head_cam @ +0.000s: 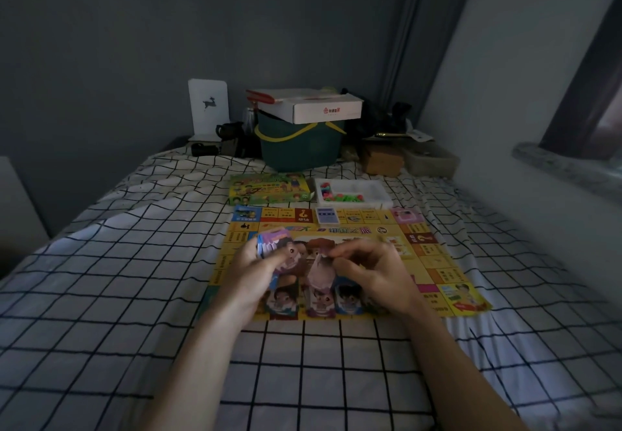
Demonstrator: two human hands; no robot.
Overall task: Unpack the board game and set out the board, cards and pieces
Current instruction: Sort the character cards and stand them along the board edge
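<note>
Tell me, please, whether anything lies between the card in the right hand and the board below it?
Nothing visible does. The right hand pinches a card just above the board, whose middle beneath it shows no pieces. The left hand grips the card stack off to the side.

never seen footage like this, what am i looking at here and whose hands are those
There is no machine here. This single picture comes from a camera worn on a person's head, looking forward and down, so the two bare arms are the wearer's own. They sit at a bed with a black-and-white checked sheet. On it lies an unfolded yellow game board, with a green game box and a white tray of coloured plastic pieces beyond it. A small blue-grey deck of cards rests on the board's far edge. The left hand holds a stack of colourful cards; the right hand pinches a single purple card.
</note>
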